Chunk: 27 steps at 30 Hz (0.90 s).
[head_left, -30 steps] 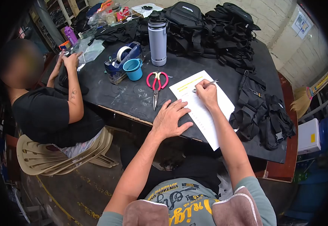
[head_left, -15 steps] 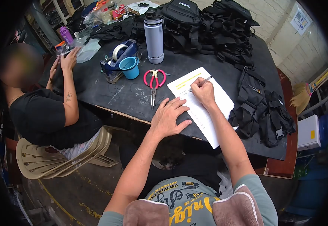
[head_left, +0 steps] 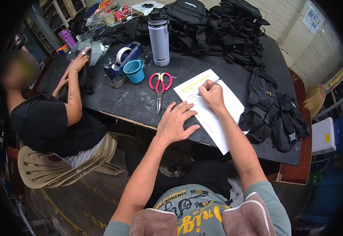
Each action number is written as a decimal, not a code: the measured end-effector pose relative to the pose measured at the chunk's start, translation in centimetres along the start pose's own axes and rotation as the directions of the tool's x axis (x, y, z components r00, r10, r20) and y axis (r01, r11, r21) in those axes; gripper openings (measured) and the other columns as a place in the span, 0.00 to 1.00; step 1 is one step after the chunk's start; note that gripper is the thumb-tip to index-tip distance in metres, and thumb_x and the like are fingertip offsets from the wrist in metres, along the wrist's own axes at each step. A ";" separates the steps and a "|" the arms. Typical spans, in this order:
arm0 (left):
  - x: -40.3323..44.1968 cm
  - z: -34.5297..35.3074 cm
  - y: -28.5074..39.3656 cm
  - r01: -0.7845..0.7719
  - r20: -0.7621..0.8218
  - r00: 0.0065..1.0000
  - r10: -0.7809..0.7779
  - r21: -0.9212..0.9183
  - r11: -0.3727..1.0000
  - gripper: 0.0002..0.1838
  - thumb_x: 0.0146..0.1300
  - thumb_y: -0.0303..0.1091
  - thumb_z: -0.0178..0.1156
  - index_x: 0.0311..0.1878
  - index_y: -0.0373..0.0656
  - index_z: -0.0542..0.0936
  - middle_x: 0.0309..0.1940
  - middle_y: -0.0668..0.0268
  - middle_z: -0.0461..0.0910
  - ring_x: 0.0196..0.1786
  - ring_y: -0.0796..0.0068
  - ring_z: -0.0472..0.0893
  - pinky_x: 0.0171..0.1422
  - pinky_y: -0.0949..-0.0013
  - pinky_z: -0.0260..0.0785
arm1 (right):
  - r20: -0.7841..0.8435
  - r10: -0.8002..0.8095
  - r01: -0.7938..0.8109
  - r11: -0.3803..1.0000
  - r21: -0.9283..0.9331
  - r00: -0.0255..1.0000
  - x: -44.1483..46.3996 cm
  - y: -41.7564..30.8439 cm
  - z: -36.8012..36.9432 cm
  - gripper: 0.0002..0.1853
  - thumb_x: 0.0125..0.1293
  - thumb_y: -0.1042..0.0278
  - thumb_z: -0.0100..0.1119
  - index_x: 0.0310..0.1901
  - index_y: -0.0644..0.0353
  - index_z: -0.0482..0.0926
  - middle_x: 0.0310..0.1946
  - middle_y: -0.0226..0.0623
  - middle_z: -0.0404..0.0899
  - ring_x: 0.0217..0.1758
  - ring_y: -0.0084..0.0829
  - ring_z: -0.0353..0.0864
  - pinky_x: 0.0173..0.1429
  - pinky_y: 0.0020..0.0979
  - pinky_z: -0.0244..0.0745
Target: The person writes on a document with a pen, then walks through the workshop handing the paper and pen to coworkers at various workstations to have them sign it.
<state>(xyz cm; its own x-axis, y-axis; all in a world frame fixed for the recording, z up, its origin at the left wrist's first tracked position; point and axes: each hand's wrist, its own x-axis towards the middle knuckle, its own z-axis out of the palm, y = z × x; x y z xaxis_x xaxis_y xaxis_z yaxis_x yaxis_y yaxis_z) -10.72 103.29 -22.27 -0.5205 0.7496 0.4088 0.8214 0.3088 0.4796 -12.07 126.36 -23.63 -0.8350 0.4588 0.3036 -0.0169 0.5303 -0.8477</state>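
My right hand [head_left: 211, 94] is closed round a pen [head_left: 217, 81], its tip down on a white printed sheet of paper [head_left: 226, 108] with yellow-highlighted lines at the top. My left hand [head_left: 177, 122] lies flat with its fingers spread, the fingertips resting on the sheet's left edge. Just left of the paper are red-handled scissors [head_left: 160, 88] with narrow pointed blades, lying with the points toward me. What the pen is writing is too small to read.
Behind the scissors stand a grey-blue bottle [head_left: 159, 43], a light-blue cup [head_left: 134, 71] and a tape dispenser [head_left: 120, 59]. Black bags [head_left: 234, 31] are piled at the back, with black straps and pouches [head_left: 266, 106] at right. A co-worker [head_left: 57, 118] sits at left.
The co-worker's hands have moved lower, toward the tabletop, handling something blurred. My own hands stay almost in place, the pen still on the paper.
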 end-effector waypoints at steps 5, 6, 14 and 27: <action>0.0 0.0 0.1 -0.002 -0.010 1.000 0.002 -0.006 1.000 0.24 0.60 0.50 0.70 0.56 0.47 0.84 0.66 0.59 0.78 0.74 0.56 0.72 0.81 0.45 0.54 | 0.003 0.001 -0.001 1.000 0.004 1.000 0.1 0.1 -0.1 0.11 0.57 0.66 0.61 0.23 0.66 0.80 0.16 0.34 0.78 0.20 0.22 0.74 0.28 0.31 0.68; 0.0 0.0 0.1 -0.003 -0.011 1.000 0.003 -0.008 1.000 0.24 0.61 0.50 0.70 0.56 0.47 0.84 0.66 0.59 0.78 0.74 0.56 0.72 0.81 0.45 0.54 | -0.007 -0.003 0.003 1.000 0.010 1.000 0.1 0.2 0.0 0.12 0.57 0.66 0.61 0.23 0.66 0.80 0.16 0.33 0.78 0.21 0.22 0.74 0.28 0.31 0.68; -0.1 0.1 -0.1 0.008 -0.030 1.000 -0.009 -0.011 1.000 0.22 0.61 0.47 0.70 0.54 0.46 0.85 0.65 0.59 0.79 0.73 0.56 0.73 0.80 0.46 0.56 | -0.002 -0.013 0.013 1.000 0.011 1.000 0.1 0.3 -0.2 0.12 0.57 0.66 0.61 0.23 0.66 0.79 0.16 0.33 0.78 0.21 0.21 0.73 0.27 0.30 0.68; 0.0 0.2 -0.1 0.012 -0.056 0.998 -0.013 -0.022 1.000 0.20 0.61 0.45 0.70 0.52 0.45 0.86 0.63 0.60 0.81 0.72 0.56 0.75 0.80 0.46 0.57 | -0.006 -0.030 0.030 1.000 0.005 1.000 0.3 0.6 -0.3 0.11 0.58 0.67 0.60 0.23 0.65 0.78 0.16 0.33 0.77 0.20 0.21 0.72 0.27 0.31 0.67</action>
<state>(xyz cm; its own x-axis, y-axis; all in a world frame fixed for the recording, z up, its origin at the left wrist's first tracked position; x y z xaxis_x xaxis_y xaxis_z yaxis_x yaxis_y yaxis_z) -10.77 103.37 -22.50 -0.5434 0.7115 0.4456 0.8098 0.3042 0.5017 -12.20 127.00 -23.90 -0.8306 0.4475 0.3314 -0.0443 0.5401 -0.8404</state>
